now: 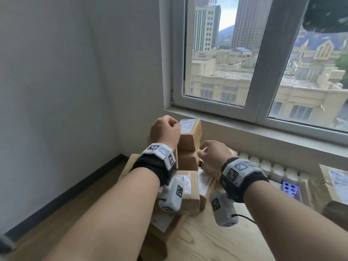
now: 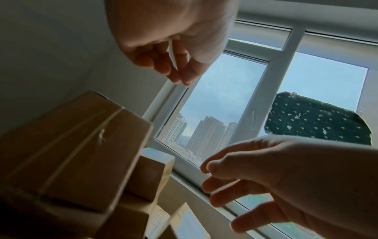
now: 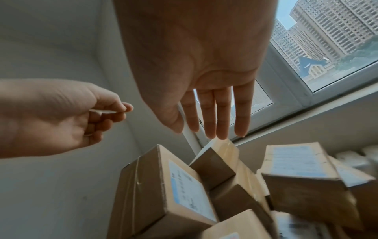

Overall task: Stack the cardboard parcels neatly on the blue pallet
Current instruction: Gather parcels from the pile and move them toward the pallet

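Several brown cardboard parcels (image 1: pixel 189 137) with white labels are piled in the room's corner under the window. The pile also shows in the left wrist view (image 2: pixel 81 153) and in the right wrist view (image 3: pixel 163 186). My left hand (image 1: pixel 165 129) hovers at the top of the pile, its curled fingers pinching a thin white strip (image 2: pixel 172 55) (image 3: pixel 102 111). My right hand (image 1: pixel 209 151) hangs just right of the pile, its fingers (image 3: pixel 214 126) straight and pointing down at the topmost small parcel (image 3: pixel 212 166), holding nothing. No blue pallet shows in any view.
A wall corner closes in the pile on the left and a window sill (image 1: pixel 244 127) runs behind it. A white radiator (image 1: pixel 273 168) sits under the sill. Another labelled parcel (image 1: pixel 337 181) and a purple box (image 1: pixel 291 187) lie at the right. Light wooden boards (image 1: pixel 197 238) spread in front.
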Demonstrator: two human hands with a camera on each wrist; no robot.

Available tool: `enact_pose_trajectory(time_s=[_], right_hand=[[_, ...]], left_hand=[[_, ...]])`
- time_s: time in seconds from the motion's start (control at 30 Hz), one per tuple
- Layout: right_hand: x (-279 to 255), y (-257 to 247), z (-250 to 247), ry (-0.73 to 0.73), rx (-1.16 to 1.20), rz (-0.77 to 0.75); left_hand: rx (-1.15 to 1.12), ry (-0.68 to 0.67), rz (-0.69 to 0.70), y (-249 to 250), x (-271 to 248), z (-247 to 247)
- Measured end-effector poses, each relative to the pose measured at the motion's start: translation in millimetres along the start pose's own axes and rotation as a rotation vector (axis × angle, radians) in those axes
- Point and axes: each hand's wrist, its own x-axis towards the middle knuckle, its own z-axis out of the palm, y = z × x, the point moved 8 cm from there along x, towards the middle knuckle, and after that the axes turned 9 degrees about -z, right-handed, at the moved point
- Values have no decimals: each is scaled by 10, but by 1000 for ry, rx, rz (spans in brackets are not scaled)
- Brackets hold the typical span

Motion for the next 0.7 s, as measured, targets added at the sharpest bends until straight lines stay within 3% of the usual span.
enact_pose_trajectory(time_s=[0.13, 0.3, 0.43, 0.57, 0.7], right_hand=[[196, -197, 308, 12, 132, 48], [283, -213, 642, -22, 359, 167], [278, -116, 843, -94, 557, 353], [310, -74, 965, -132, 666, 449], [338, -163, 1038, -163, 754, 447]], left_hand=[[-27, 47, -114, -396, 425, -191], [-143, -151, -405, -1015, 716, 70], [-283, -336, -590, -1281, 713, 331], [-311, -457, -619, -1372, 678, 481], [-306, -521, -617, -1396, 671, 545]])
